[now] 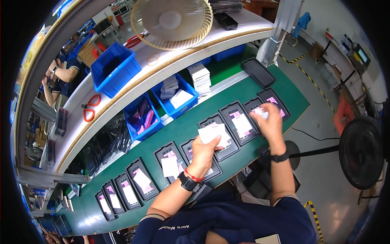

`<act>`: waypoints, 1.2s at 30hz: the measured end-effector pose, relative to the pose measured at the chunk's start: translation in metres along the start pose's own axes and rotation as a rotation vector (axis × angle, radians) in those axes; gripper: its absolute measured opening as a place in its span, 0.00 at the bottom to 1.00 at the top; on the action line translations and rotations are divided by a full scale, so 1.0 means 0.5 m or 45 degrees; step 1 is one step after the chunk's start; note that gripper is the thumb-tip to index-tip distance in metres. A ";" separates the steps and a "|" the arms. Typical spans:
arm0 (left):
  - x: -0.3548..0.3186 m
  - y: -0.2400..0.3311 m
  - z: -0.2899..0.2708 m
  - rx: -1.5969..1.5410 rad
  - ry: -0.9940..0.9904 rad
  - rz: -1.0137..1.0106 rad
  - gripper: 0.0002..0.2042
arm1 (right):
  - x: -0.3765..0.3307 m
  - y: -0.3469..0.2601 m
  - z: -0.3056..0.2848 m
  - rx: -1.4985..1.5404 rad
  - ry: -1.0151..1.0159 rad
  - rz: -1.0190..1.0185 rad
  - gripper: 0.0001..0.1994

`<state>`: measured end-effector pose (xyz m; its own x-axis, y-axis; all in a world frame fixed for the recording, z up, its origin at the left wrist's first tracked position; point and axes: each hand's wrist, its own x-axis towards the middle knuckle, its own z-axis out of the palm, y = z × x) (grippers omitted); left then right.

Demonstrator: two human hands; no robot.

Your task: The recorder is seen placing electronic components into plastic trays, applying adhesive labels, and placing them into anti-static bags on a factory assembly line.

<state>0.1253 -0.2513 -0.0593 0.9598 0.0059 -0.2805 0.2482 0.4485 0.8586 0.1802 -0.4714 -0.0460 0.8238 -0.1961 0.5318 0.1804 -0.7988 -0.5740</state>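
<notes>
My left hand (203,154) grips a small fanned stack of white cards (211,133), with the thumb pressed on top. Farther right, my right hand (271,124) pinches one white card (261,112) above a black tray (251,104). A row of shallow black trays runs along the green bench. Pink and grey pieces lie in them. Several trays also bear a white card on top, such as the card (243,124) between my hands and the card (170,166) left of my left hand. The rightmost tray (283,112) shows pink pieces, partly behind my right hand.
Behind the trays stand a blue bin (191,100) of white cards, a blue bin (129,131) of pink pieces and a white card pile (199,75). An empty black tray (258,72) lies at the back right. The shelf holds a fan (170,20) and red-handled scissors (90,110).
</notes>
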 end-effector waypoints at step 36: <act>-0.094 0.332 -0.388 1.751 0.091 0.560 0.16 | -0.009 0.114 0.036 -0.906 -0.827 0.233 0.43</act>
<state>0.0959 -0.0038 0.0131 0.9919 -0.0231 0.1247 -0.0931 -0.8001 0.5926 0.1964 -0.5058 -0.0927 0.9807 -0.1702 -0.0962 -0.1701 -0.9854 0.0094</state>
